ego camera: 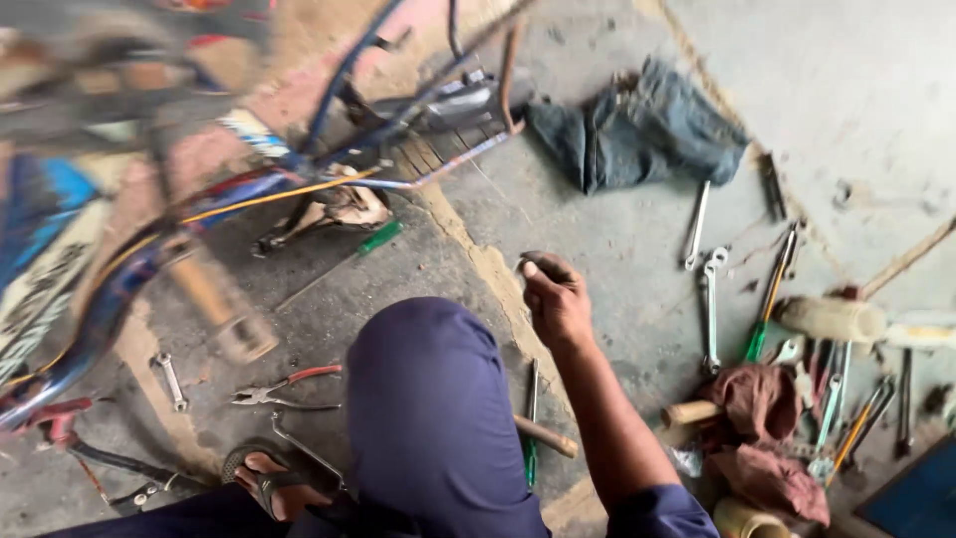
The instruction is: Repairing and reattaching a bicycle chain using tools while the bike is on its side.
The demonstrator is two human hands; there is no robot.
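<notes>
bike frame [299,169] left; rag [637,125] behind wrenches [709,289]; pliers [284,389] left of knee [428,399]; tools [846,399], perhaps files, right

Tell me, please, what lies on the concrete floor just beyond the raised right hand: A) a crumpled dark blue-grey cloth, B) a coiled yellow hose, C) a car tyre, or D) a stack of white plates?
A: past the right hand, toward the top of the head view, a crumpled dark blue-grey cloth lies on the concrete floor, with spanners scattered to its right.
</notes>
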